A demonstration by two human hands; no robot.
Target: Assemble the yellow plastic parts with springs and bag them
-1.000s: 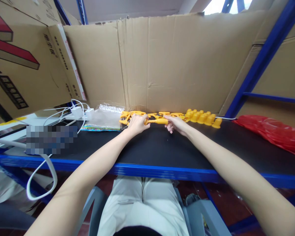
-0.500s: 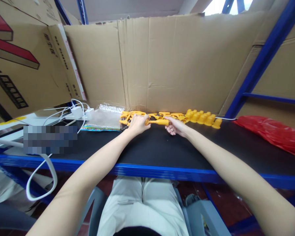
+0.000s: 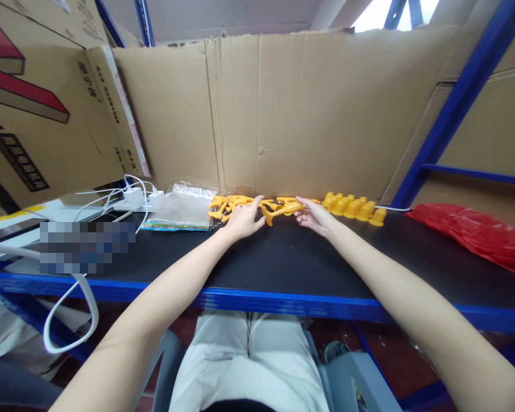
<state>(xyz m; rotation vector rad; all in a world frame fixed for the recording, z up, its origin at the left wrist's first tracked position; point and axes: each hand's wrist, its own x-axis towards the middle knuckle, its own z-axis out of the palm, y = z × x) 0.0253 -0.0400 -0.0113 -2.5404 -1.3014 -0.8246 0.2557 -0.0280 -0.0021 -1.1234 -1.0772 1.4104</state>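
Observation:
My left hand [image 3: 241, 221] lies on the black shelf top [image 3: 283, 263], fingers stretched out toward a pile of yellow plastic T-shaped parts [image 3: 229, 204] by the cardboard wall. It touches the left end of one yellow plastic part [image 3: 280, 209] without gripping it. My right hand [image 3: 315, 217] pinches the right end of that part with its fingertips. Right of the hands stands a row of yellow plastic caps [image 3: 352, 206].
A clear plastic bag [image 3: 184, 207] lies left of the pile. White chargers and cables [image 3: 134, 197] sit further left. A red plastic bag [image 3: 476, 232] lies at the right. Cardboard [image 3: 304, 109] walls the back. A blue shelf post [image 3: 455, 103] rises at the right.
Both hands gripped the yellow part between them before. Now my left hand has let go and opened, and the part has shifted back toward the pile in my right fingertips.

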